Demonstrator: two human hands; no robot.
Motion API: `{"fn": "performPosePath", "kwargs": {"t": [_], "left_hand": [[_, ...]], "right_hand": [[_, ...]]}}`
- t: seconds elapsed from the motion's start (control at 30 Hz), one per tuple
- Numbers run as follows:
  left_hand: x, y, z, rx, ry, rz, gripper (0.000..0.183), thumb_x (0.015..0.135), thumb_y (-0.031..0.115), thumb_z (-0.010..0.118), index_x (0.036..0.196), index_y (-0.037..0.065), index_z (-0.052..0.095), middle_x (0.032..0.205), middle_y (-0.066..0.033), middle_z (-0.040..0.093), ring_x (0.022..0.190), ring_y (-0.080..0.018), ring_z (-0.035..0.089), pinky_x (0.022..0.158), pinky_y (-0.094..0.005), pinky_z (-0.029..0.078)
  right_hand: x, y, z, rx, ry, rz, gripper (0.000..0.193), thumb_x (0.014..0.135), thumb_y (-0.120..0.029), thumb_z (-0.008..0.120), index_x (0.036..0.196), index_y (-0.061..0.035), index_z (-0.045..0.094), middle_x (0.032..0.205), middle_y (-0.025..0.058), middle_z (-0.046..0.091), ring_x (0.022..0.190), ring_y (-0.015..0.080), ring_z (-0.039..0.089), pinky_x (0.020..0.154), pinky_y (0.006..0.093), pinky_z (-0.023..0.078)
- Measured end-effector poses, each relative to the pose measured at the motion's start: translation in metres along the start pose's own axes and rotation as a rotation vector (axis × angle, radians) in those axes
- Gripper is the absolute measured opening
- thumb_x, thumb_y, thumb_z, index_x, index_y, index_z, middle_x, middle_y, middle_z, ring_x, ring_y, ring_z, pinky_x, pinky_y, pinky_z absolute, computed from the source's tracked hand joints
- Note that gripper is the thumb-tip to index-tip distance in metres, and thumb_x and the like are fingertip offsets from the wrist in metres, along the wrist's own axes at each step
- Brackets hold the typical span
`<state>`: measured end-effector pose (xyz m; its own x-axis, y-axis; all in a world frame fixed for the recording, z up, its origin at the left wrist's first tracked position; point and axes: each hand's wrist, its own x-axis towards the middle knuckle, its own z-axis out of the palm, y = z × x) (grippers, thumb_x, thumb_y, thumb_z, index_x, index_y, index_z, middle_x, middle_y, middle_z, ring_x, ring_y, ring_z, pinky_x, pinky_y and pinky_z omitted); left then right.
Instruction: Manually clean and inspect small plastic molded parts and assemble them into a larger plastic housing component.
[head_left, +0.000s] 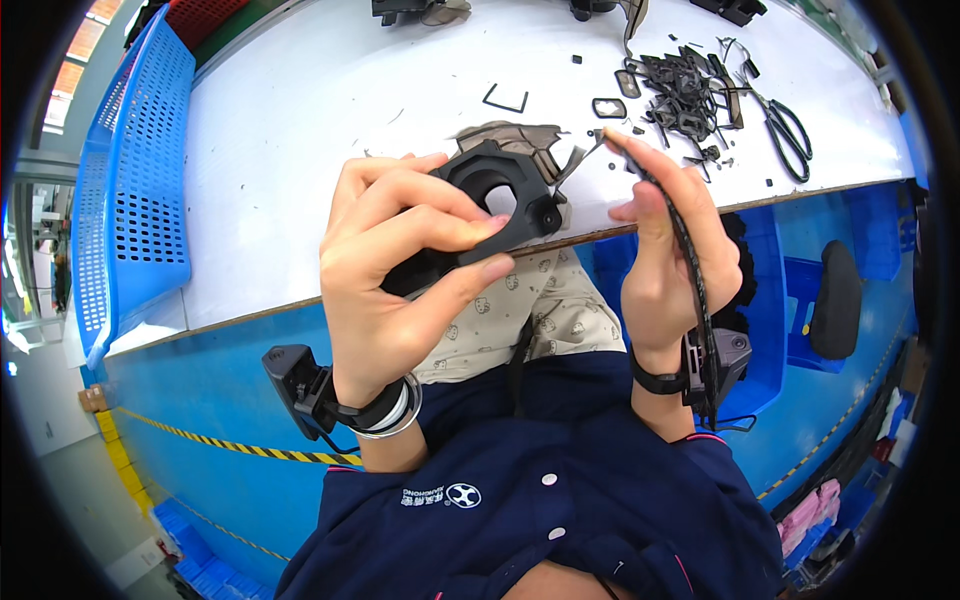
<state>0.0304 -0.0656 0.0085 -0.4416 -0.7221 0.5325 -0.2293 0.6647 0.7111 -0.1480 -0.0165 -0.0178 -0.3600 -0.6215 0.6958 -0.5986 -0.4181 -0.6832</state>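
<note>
My left hand (400, 260) grips a black moulded plastic part (545, 215) with a round hole through it, thumb and fingers closed on its near side. Thin brownish translucent film (520, 135) sticks out from the part's far edge. My right hand (680, 240) is raised to the right of the part, fingers closed around a long thin dark strip (683, 235). That strip runs from the fingertips down across the hand to the wrist. Between the right fingertips and the part stretches a narrow film ribbon (577, 165).
The white table (300, 110) carries a pile of black scraps (685, 95), black-handled scissors (788, 140) and a bent black piece (505, 98). A blue perforated basket (135, 190) stands at the left. Blue bins (765, 320) lie below the table's right edge.
</note>
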Motion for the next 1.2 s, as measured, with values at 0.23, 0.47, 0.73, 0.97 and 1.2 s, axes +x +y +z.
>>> {"fn": "performPosePath", "kwargs": {"t": [0.23,0.47,0.73,0.97,1.2], "left_hand": [[-0.010,-0.006,-0.013,-0.149,-0.081,0.036,0.026,0.046,0.006,0.075,0.071,0.011,0.069,0.080,0.0001,0.064,0.098,-0.0278,0.054,0.096,-0.0513,0.032],[-0.005,-0.014,-0.021,-0.121,-0.228,0.218,0.017,0.046,0.010,0.069,0.062,0.013,0.066,0.084,-0.0051,0.066,0.111,-0.0411,0.047,0.104,-0.0577,0.014],[-0.008,0.001,-0.026,0.054,-0.326,0.251,0.026,0.043,0.013,0.064,0.067,0.018,0.071,0.082,0.0023,0.068,0.111,-0.0380,0.048,0.105,-0.0594,0.006],[-0.011,0.014,-0.028,0.160,-0.344,0.263,0.028,0.045,0.010,0.063,0.070,0.017,0.072,0.083,0.0040,0.068,0.109,-0.0348,0.049,0.105,-0.0598,0.008],[-0.014,0.002,-0.019,0.027,-0.327,0.196,0.023,0.040,0.007,0.055,0.058,0.015,0.066,0.081,0.0042,0.067,0.109,-0.0322,0.047,0.106,-0.0537,0.019]], "right_hand": [[0.029,0.021,-0.007,-0.041,0.174,-0.053,0.015,0.085,-0.002,0.056,0.098,0.0010,0.064,0.083,0.0107,0.065,0.068,0.0134,0.063,0.062,0.0217,0.050],[0.066,0.040,-0.012,-0.157,0.167,-0.192,0.014,0.085,-0.004,0.058,0.096,0.0010,0.065,0.085,0.0093,0.067,0.070,0.0113,0.064,0.062,0.0186,0.048],[0.102,0.048,-0.023,-0.145,0.247,-0.231,0.016,0.086,-0.006,0.056,0.096,0.0037,0.063,0.075,0.0054,0.062,0.061,0.0073,0.054,0.059,0.0190,0.045],[0.111,0.051,-0.030,-0.134,0.300,-0.110,0.016,0.085,-0.006,0.058,0.095,0.0043,0.064,0.086,0.0099,0.065,0.069,0.0113,0.060,0.065,0.0219,0.048],[0.077,0.011,-0.027,0.096,-0.721,-0.082,0.021,0.082,-0.012,0.057,0.093,0.0050,0.064,0.094,0.0144,0.065,0.079,0.0166,0.058,0.071,0.0258,0.044]]}}
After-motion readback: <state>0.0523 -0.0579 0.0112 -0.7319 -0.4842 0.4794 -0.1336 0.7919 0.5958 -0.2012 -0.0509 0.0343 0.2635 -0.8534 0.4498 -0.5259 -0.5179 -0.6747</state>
